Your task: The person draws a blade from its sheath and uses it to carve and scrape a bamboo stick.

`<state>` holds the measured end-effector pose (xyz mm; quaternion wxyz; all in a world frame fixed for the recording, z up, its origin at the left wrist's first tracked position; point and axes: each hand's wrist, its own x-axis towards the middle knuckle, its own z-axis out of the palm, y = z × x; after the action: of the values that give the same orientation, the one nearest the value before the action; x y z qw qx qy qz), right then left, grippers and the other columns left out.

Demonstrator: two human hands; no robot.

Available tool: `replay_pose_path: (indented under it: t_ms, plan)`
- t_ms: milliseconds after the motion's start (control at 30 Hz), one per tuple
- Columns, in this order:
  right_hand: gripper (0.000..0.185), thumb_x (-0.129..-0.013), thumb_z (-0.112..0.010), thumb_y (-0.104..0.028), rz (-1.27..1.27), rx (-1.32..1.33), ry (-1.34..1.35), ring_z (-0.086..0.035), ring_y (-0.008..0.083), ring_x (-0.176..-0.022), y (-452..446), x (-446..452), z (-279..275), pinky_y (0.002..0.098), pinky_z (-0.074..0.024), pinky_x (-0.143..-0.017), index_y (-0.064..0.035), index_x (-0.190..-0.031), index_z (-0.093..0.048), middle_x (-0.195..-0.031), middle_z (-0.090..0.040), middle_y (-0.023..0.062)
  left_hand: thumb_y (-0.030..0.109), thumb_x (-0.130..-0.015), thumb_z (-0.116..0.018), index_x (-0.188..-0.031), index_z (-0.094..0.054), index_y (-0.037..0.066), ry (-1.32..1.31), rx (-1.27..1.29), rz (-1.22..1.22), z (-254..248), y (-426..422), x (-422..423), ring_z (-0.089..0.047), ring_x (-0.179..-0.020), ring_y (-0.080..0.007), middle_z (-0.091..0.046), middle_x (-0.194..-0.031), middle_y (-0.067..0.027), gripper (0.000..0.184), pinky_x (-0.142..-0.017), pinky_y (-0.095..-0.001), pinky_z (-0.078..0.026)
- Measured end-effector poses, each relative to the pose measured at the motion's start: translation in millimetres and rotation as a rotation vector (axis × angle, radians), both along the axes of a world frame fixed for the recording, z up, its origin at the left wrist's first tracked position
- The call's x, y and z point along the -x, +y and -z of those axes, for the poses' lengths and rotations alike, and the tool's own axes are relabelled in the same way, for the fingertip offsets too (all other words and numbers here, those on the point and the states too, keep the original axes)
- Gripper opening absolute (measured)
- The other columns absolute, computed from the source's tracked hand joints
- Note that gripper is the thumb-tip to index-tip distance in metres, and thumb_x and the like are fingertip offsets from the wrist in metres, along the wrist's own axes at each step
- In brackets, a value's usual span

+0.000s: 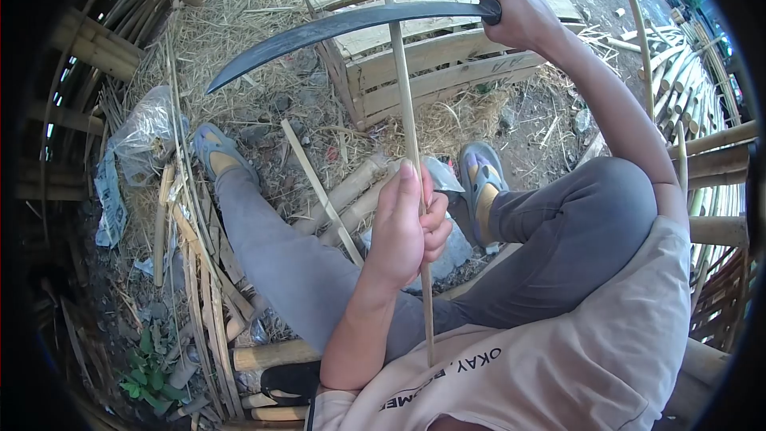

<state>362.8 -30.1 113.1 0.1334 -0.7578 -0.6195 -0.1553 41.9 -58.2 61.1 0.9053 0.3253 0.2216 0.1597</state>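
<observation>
My left hand (407, 227) is closed round a long pale bamboo strip (404, 96), thumb pointing up along it. The strip stands nearly upright in view, its lower end by my shirt. My right hand (519, 20) grips the dark handle of a curved machete (319, 28), fingers wrapped round it. The long dark blade reaches to the left and crosses the strip near its far end. Whether blade and strip touch, I cannot tell.
A slatted wooden crate (447, 56) stands just beyond my feet. Bamboo pieces (351, 199) and another strip (319, 187) lie between my legs. Cut bamboo (678, 64) is piled at right. Plastic bags (144, 140) and split bamboo (207, 287) lie at left, near straw (231, 32).
</observation>
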Motion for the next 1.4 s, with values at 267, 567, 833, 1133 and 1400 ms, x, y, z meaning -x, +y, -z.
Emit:
replay_pose_path:
  t_ms: [267, 567, 833, 1133, 1400]
  plan:
    - [0.029, -0.079, -0.063, -0.019, 0.465, 0.103, -0.066, -0.069, 0.0403, -0.094, 16.7, -147.7, -22.6, 0.0488, -0.0539, -0.078, -0.0073, -0.103, -0.071, -0.100, -0.072, 0.0197, 0.047, -0.109, -0.027, -0.087, -0.041, 0.015, -0.016, 0.031, 0.148, 9.6, -17.8, -15.5, -0.020, -0.043, -0.0018, -0.028, -0.058, 0.0068, 0.042, -0.036, -0.0193, -0.014]
    - [0.037, -0.087, -0.073, -0.033, 0.228, -0.041, 0.630, -0.044, 0.0068, -0.048, -10.9, -104.0, 1.7, 0.0263, -0.0343, -0.046, -0.0048, -0.073, -0.055, -0.057, -0.049, -0.0026, 0.048, -0.109, -0.026, -0.085, -0.042, 0.014, -0.149, 0.274, 0.005, 25.0, 17.7, -9.1, -0.019, -0.045, -0.0018, -0.029, -0.058, 0.0073, 0.044, -0.036, -0.0180, -0.016]
    - [0.043, -0.085, -0.076, -0.037, -0.071, 0.411, 0.491, -0.051, 0.0210, -0.055, -4.6, 20.4, 22.1, 0.0386, -0.0404, -0.057, -0.0003, -0.068, -0.062, -0.057, -0.055, 0.0089, 0.051, -0.108, -0.022, -0.084, -0.043, 0.015, -0.098, 0.340, 0.036, 29.0, 23.4, -12.1, -0.018, -0.043, -0.0016, -0.027, -0.055, 0.0081, 0.048, -0.035, -0.0185, -0.015]
    - [0.028, -0.080, -0.075, -0.026, -0.264, 0.533, 0.294, -0.067, 0.0368, -0.070, -4.9, 72.4, 6.8, 0.0443, -0.0512, -0.066, 0.0012, -0.078, -0.069, -0.069, -0.066, 0.0192, 0.047, -0.109, -0.029, -0.084, -0.043, 0.017, 0.075, 0.250, -0.132, 22.4, 27.1, -9.3, -0.019, -0.043, -0.0018, -0.028, -0.056, 0.0077, 0.041, -0.035, -0.0195, -0.014]
    - [0.019, -0.074, -0.071, -0.014, -0.257, 0.436, 0.304, -0.069, 0.0390, -0.076, -14.5, 45.8, 55.7, 0.0435, -0.0540, -0.070, 0.0032, -0.082, -0.071, -0.075, -0.068, 0.0212, 0.046, -0.109, -0.029, -0.085, -0.042, 0.018, 0.124, 0.305, -0.082, 31.5, 15.5, -18.3, -0.019, -0.043, -0.0012, -0.029, -0.057, 0.0082, 0.039, -0.035, -0.0193, -0.015]
